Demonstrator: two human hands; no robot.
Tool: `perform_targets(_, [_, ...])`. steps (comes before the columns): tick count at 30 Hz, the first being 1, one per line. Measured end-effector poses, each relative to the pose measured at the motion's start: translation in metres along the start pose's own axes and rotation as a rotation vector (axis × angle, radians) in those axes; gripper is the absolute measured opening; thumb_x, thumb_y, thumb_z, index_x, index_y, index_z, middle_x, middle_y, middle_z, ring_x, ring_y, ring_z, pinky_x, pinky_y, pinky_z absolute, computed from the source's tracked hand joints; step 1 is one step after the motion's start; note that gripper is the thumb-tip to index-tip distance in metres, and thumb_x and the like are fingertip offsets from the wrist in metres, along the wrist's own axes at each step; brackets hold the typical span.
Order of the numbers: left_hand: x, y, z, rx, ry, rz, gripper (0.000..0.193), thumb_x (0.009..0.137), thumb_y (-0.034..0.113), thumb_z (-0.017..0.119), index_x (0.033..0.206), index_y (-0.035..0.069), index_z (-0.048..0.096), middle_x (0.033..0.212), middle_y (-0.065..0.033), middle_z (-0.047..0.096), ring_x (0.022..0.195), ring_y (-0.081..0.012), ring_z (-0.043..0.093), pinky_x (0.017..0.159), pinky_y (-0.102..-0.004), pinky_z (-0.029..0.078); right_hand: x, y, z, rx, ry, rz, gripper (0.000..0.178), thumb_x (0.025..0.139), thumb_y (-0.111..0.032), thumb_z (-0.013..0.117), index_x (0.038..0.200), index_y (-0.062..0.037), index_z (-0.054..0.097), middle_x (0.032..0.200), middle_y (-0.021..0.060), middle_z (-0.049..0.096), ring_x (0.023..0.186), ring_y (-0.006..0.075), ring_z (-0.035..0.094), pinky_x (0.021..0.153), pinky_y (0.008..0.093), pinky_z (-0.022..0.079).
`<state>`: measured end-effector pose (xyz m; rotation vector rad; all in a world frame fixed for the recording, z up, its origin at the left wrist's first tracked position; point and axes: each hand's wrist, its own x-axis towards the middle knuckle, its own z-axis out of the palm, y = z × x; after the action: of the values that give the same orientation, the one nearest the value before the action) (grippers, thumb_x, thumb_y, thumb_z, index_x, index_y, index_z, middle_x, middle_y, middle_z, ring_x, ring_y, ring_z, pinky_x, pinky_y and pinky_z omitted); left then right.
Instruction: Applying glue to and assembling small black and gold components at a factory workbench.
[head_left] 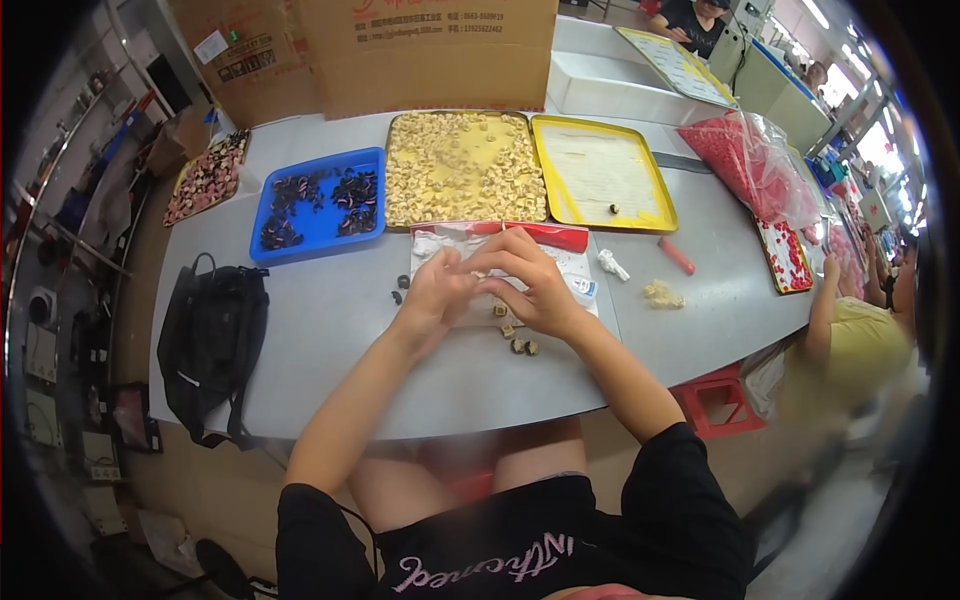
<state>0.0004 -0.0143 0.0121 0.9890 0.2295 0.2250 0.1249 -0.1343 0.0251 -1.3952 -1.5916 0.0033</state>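
My left hand (437, 292) and my right hand (533, 284) meet above the table, over a white sheet with a red strip (560, 236). Both are closed, their fingertips pinched together around something small that the fingers mostly hide. Just below the right hand lie a few small cream-and-dark pieces (507, 331), with two darker ones (524, 347) nearest me. Small black parts (399, 290) sit left of my left hand. Beyond my hands, a yellow tray (462, 222) holds many small cream pieces. A blue tray (318, 242) to its left contains black curved parts.
A yellow-rimmed tray (603, 221) with one dark piece stands right of the full one. A black bag (212, 340) lies at the table's left. Farther right are a crumpled white tissue (612, 264), a pink stick (677, 255) and a bag of red parts (740, 160). Cardboard (430, 60) stands behind.
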Motion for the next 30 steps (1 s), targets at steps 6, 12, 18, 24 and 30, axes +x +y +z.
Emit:
perform_targets(6, [0.001, -0.003, -0.016, -0.006, -0.051, -0.031, 0.034, 0.079, 0.021, 0.067, 0.093, 0.013, 0.038, 0.089, 0.0015, 0.045, 0.074, -0.001, 0.044, 0.065, -0.0169, 0.042, 0.0, 0.002, 0.005, -0.014, -0.001, 0.013, 0.025, 0.07, 0.003, 0.064, 0.094, -0.0037, 0.064, 0.089, 0.0079, 0.058, 0.086, 0.0269, 0.051, 0.078, 0.0351, 0.043])
perform_targets(12, [0.003, -0.002, -0.015, -0.036, -0.06, -0.017, 0.033, 0.079, 0.021, 0.066, 0.092, 0.012, 0.037, 0.091, -0.0003, 0.045, 0.086, -0.0061, 0.048, 0.07, -0.0217, 0.042, 0.003, 0.002, 0.004, -0.063, 0.0, -0.009, 0.022, 0.07, 0.003, 0.065, 0.092, -0.0021, 0.063, 0.089, 0.0082, 0.059, 0.086, 0.0263, 0.053, 0.077, 0.0343, 0.043])
perform_targets(18, [0.005, -0.004, -0.005, 0.018, -0.054, -0.009, 0.032, 0.077, 0.026, 0.066, 0.09, 0.016, 0.038, 0.08, 0.0052, 0.042, 0.066, -0.0015, 0.04, 0.054, -0.0176, 0.032, 0.001, -0.001, -0.004, -0.072, -0.018, 0.026, 0.021, 0.071, -0.002, 0.066, 0.091, -0.0043, 0.061, 0.089, 0.009, 0.057, 0.09, 0.0312, 0.052, 0.084, 0.041, 0.041])
perform_targets(24, [-0.001, -0.006, -0.013, 0.124, 0.038, -0.034, 0.031, 0.076, 0.031, 0.063, 0.089, 0.019, 0.038, 0.074, 0.0087, 0.042, 0.051, 0.0025, 0.031, 0.042, -0.0123, 0.023, -0.006, 0.012, 0.012, -0.012, 0.004, -0.028, 0.02, 0.072, -0.001, 0.064, 0.091, -0.006, 0.061, 0.089, 0.0088, 0.055, 0.09, 0.0287, 0.051, 0.086, 0.0396, 0.039])
perform_targets(30, [0.003, -0.006, -0.001, 0.044, -0.012, 0.015, 0.029, 0.077, 0.027, 0.061, 0.09, 0.017, 0.038, 0.081, 0.006, 0.044, 0.054, 0.0019, 0.031, 0.045, -0.0129, 0.024, -0.005, 0.004, 0.004, 0.024, 0.038, -0.016, 0.02, 0.073, -0.003, 0.065, 0.092, -0.0056, 0.06, 0.09, 0.0089, 0.056, 0.091, 0.0291, 0.05, 0.084, 0.0397, 0.039])
